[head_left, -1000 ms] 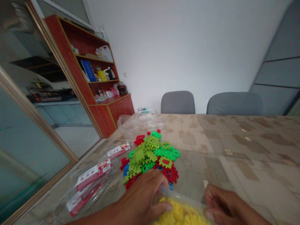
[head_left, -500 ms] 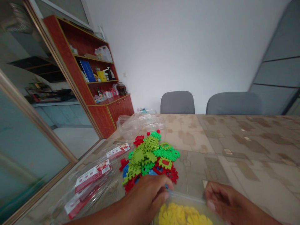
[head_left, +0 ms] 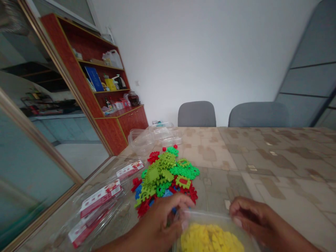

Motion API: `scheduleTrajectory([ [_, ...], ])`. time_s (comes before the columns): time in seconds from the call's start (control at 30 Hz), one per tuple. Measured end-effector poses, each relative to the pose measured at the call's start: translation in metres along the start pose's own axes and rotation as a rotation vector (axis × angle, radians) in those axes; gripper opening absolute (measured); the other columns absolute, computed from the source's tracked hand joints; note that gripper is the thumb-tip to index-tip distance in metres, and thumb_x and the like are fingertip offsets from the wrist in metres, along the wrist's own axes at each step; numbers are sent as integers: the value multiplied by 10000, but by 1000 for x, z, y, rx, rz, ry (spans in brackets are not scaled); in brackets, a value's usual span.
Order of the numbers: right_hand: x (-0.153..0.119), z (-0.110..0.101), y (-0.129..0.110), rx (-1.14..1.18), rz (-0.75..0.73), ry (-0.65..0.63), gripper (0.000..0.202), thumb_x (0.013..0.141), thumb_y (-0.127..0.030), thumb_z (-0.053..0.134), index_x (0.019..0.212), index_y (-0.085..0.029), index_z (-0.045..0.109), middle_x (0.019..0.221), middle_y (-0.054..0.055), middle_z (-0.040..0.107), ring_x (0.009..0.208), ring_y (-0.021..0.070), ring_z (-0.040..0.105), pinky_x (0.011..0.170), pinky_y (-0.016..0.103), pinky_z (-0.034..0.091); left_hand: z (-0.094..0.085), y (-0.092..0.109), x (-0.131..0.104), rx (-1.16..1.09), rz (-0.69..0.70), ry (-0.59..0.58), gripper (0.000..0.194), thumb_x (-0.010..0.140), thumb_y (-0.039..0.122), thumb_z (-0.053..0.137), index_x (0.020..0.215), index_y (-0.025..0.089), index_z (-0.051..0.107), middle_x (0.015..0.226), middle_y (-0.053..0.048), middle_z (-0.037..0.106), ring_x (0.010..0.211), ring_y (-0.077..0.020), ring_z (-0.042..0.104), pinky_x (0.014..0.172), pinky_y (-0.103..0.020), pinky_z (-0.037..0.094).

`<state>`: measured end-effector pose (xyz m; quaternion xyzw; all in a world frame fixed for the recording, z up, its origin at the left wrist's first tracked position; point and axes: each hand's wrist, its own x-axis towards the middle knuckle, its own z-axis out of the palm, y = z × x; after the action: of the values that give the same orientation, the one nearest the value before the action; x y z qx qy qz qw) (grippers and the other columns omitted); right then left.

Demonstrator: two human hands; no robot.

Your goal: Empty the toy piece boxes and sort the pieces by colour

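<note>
A clear plastic box (head_left: pixel 207 214) with yellow pieces (head_left: pixel 210 238) inside is at the bottom edge of the view. My left hand (head_left: pixel 165 220) is closed on the box's left corner, fingers over the rim and thumb against the side. At the opposite corner, my right hand (head_left: pixel 252 217) grips the box with curled fingers. Just beyond my left hand lies a heap of interlocking plastic pieces, with lime green ones (head_left: pixel 154 175) on top, bright green ones (head_left: pixel 187 170) at the right, and red (head_left: pixel 193 192) and blue ones lower down.
Empty clear containers (head_left: pixel 141 140) stand behind the heap. Clear packaging with red and white labels (head_left: pixel 101 197) lies at the left of the patterned table (head_left: pixel 275 182). Two grey chairs (head_left: pixel 196 113) are at the far edge, and a red-brown shelf unit (head_left: pixel 99 70) stands back left.
The yellow pieces and the box show slightly further right. My left hand's fingers have spread a little along the rim. The whole view has shifted slightly.
</note>
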<state>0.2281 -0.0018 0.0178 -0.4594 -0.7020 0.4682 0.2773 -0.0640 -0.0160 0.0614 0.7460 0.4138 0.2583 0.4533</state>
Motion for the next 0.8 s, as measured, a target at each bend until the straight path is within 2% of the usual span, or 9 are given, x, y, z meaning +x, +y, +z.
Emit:
scheduleTrajectory([
  [0.07, 0, 0, 0, -30, -1, 10, 317, 871, -494, 566, 753, -200, 566, 694, 3, 539, 650, 162, 494, 589, 257, 382, 0, -3, -3, 305, 166, 24, 392, 900, 463, 559, 1235, 262, 531, 1191, -81, 619, 1067, -257, 566, 912, -382, 454],
  [0.1, 0, 1, 0, -58, -8, 16, 300, 866, -476, 564, 750, -199, 561, 700, 11, 552, 655, 170, 506, 592, 264, 387, 2, -6, -4, 424, 239, 0, 461, 889, 482, 580, 1287, 266, 493, 1290, -92, 578, 1157, -284, 530, 974, -406, 432],
  [0.2, 1, 1, -1, -173, -47, 38, 260, 860, -429, 550, 741, -198, 555, 719, 31, 576, 674, 191, 535, 606, 282, 395, 20, -19, -3, 723, 353, -64, 514, 934, 501, 543, 1379, 285, 400, 1473, -115, 436, 1323, -330, 419, 1068, -467, 369],
  [0.27, 1, 0, -1, -221, -53, 26, 241, 876, -406, 531, 750, -202, 548, 720, 28, 572, 672, 188, 535, 600, 278, 388, 37, -26, -1, 889, 410, -55, 456, 982, 429, 495, 1409, 339, 361, 1508, -107, 392, 1340, -344, 412, 1055, -501, 379],
  [0.37, -2, -4, -2, -224, -47, -5, 262, 881, -430, 536, 741, -209, 517, 711, 14, 545, 662, 176, 505, 588, 269, 364, 54, -30, 4, 1037, 501, -37, 524, 982, 370, 513, 1454, 339, 288, 1452, -161, 448, 1243, -373, 513, 960, -520, 451],
  [0.47, -5, -9, 0, -149, -10, -60, 375, 849, -543, 569, 704, -210, 477, 667, -11, 480, 625, 153, 426, 558, 260, 315, 58, -25, 9, 1075, 526, -33, 573, 973, 329, 540, 1470, 320, 255, 1314, -161, 558, 1055, -320, 621, 861, -450, 499],
  [0.57, -4, -11, 3, -33, 30, -127, 501, 799, -685, 571, 690, -210, 455, 633, -37, 406, 599, 131, 333, 532, 254, 262, 58, -21, 13, 995, 493, -25, 597, 950, 336, 589, 1452, 406, 275, 1245, -80, 581, 961, -249, 625, 830, -367, 489],
  [0.67, -2, -11, 6, 66, 48, -161, 583, 739, -780, 560, 689, -213, 438, 624, -55, 354, 591, 122, 280, 519, 250, 226, 56, -16, 15, 884, 451, -72, 578, 945, 363, 594, 1440, 430, 303, 1197, -51, 588, 944, -232, 611, 836, -343, 471],
  [0.8, 1, -10, 8, 129, 58, -215, 625, 699, -827, 552, 699, -214, 428, 652, -52, 357, 612, 125, 300, 537, 247, 249, 43, -6, 18, 830, 447, -154, 609, 957, 438, 546, 1483, 363, 249, 1309, -126, 536, 1068, -299, 580, 904, -398, 449],
])
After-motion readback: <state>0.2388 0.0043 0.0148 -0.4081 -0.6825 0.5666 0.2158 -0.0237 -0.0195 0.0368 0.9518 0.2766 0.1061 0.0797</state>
